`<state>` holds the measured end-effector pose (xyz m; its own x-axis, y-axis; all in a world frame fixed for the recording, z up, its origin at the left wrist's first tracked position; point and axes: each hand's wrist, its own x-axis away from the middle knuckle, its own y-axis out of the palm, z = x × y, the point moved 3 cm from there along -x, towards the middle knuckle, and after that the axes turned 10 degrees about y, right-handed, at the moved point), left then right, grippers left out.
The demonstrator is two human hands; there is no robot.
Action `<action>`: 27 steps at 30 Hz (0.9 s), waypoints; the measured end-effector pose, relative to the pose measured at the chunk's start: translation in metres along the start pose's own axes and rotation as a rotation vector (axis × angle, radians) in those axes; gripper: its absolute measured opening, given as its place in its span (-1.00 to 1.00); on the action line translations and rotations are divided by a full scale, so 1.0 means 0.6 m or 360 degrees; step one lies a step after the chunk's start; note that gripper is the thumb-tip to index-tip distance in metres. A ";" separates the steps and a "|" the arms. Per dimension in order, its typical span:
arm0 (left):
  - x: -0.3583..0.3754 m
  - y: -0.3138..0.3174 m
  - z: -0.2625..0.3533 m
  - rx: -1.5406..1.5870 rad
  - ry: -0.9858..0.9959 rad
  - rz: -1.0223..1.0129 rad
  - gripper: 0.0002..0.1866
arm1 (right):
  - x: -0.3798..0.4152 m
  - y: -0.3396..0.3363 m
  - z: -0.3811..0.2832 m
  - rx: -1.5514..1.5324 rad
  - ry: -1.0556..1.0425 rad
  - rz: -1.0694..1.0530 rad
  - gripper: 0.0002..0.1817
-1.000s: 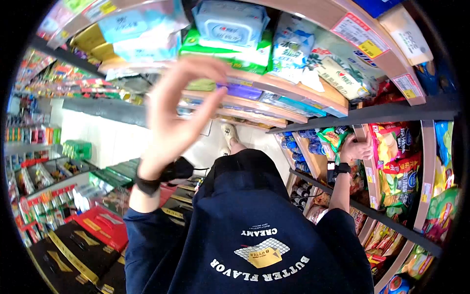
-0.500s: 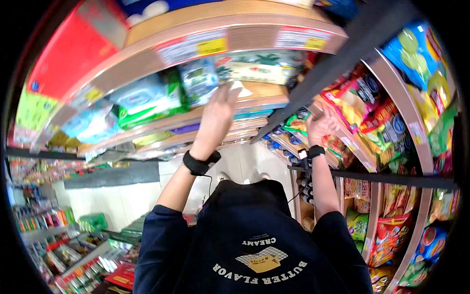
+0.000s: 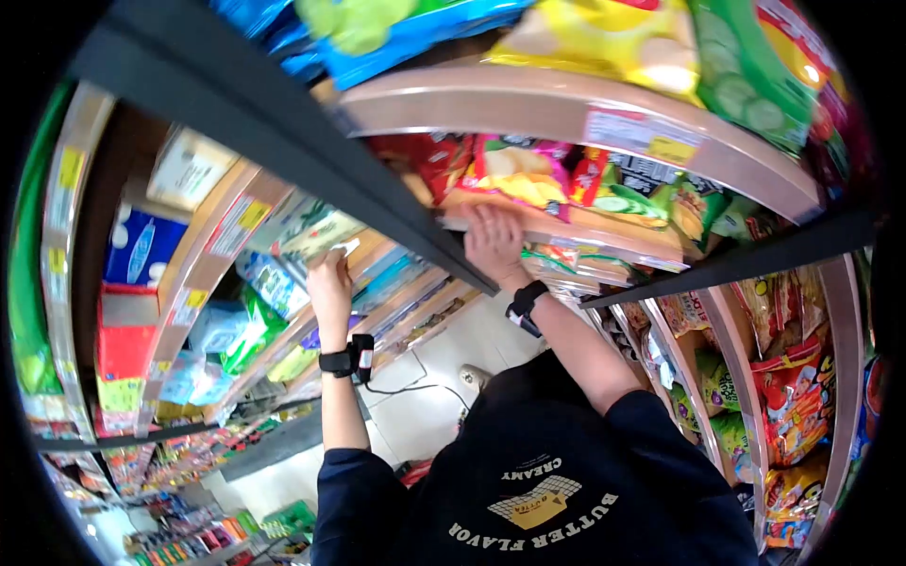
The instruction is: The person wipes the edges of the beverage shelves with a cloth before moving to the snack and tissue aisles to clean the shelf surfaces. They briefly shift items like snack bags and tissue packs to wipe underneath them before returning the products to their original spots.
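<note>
My left hand is at the shelf on the left, its fingers bent together. A small white piece, perhaps paper or tissue, shows at its fingertips. Just beyond lies a pale, flat pack, and to the left are a light blue pack and a green pack. My right hand lies with fingers stretched over the front edge of the wooden shelf on the right. Beside its fingertips are a pink-and-yellow snack bag and a red bag.
A dark upright post runs diagonally between the two shelf units. Large snack bags, including a yellow bag, fill the shelf above. More bagged snacks stand at the right. Pale floor tiles and a thin black cable show below.
The view has swung right, bringing the snack shelves to the middle. My right hand has come from mid-air onto the shelf edge. My left hand stays at the left shelf with the white piece.
</note>
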<state>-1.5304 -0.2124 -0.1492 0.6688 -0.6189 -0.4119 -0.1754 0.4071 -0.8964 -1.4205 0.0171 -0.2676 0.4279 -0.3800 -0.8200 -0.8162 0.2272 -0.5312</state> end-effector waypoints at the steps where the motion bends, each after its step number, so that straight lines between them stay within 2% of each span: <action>1: -0.004 0.002 0.011 0.0030 0.0033 0.0084 -0.87 | -0.002 -0.003 -0.002 -0.0050 -0.0013 0.0029 -0.45; 2: -0.009 0.003 0.020 -0.0027 0.0154 0.0158 -0.86 | -0.005 -0.009 -0.004 -0.0100 -0.0035 0.0050 -0.50; 5: -0.020 0.008 0.039 -0.0013 0.0026 0.0019 -0.83 | -0.016 -0.032 -0.002 0.0083 -0.0144 -0.0096 -0.50; 9: -0.026 0.011 0.073 0.0055 0.0140 0.0229 -0.76 | -0.022 -0.038 -0.002 0.0075 -0.0140 -0.0122 -0.48; 12: -0.030 0.020 0.085 0.0076 0.0113 0.0198 -0.74 | -0.021 -0.035 -0.001 0.0028 -0.0122 -0.0137 -0.48; 13: -0.034 0.018 0.093 0.0075 0.0115 0.0157 -0.74 | -0.022 -0.036 0.000 -0.0001 -0.0126 -0.0097 -0.38; 19: -0.039 0.029 0.093 0.0197 0.0041 0.0013 -0.77 | -0.013 -0.021 -0.001 -0.0029 -0.0088 -0.0012 -0.44; 22: -0.041 0.026 0.099 0.0158 0.0087 0.0094 -0.77 | -0.009 -0.015 0.002 -0.0028 -0.0077 0.0024 -0.48; 27: -0.040 0.029 0.086 0.0272 0.0312 -0.0018 -0.69 | -0.014 -0.018 0.001 -0.0042 -0.0001 0.0020 -0.46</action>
<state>-1.5121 -0.1556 -0.1461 0.5144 -0.7357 -0.4407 -0.0328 0.4966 -0.8674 -1.4151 0.0185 -0.2554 0.4180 -0.3769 -0.8266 -0.8314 0.2080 -0.5153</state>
